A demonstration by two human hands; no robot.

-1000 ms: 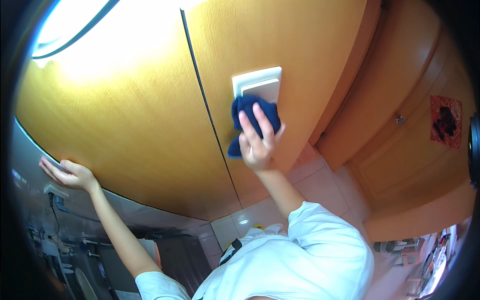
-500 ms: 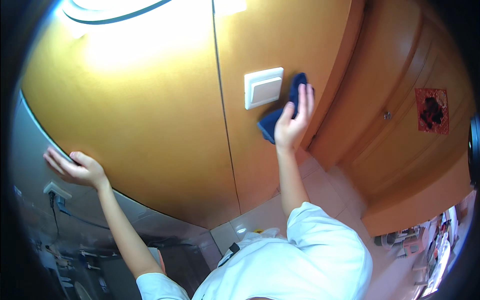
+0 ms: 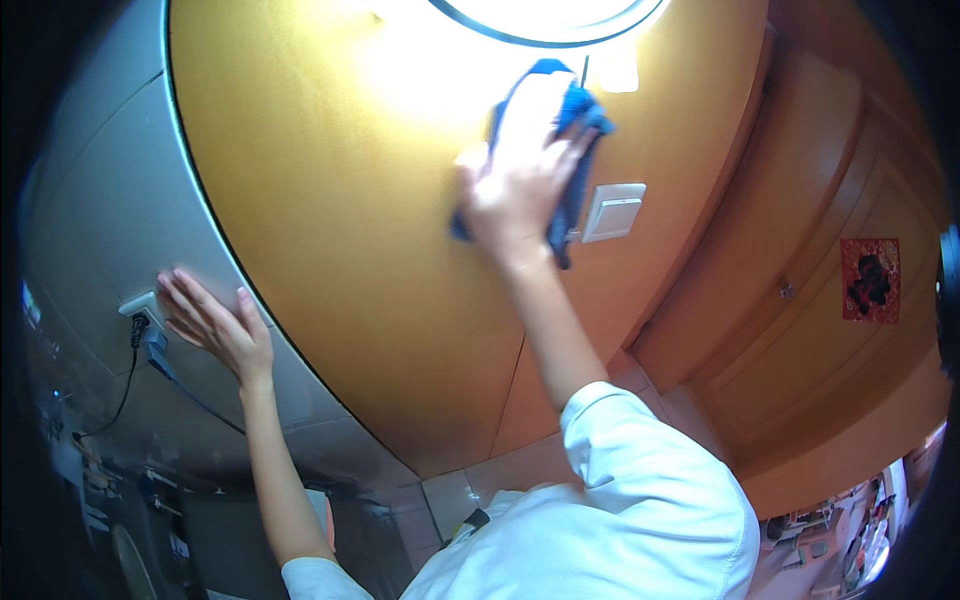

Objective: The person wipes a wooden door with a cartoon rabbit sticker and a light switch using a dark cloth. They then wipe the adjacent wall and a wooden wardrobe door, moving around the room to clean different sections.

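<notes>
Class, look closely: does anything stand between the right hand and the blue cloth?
Nothing visible does: the right hand lies spread over the blue cloth, which appears to rest against the wooden panel. The white switch is right of the cloth, not between them.

There's the wooden door (image 3: 835, 365), metal knob (image 3: 786, 291) near its left edge, red-and-black sheet (image 3: 870, 280) farther in, and a dark-rimmed lamp (image 3: 550, 14) blazing!

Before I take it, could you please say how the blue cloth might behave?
The blue cloth is probably floppy: its uneven edges spread past the right hand. It looks like fabric, so it's likely light and unlikely to break.
</notes>
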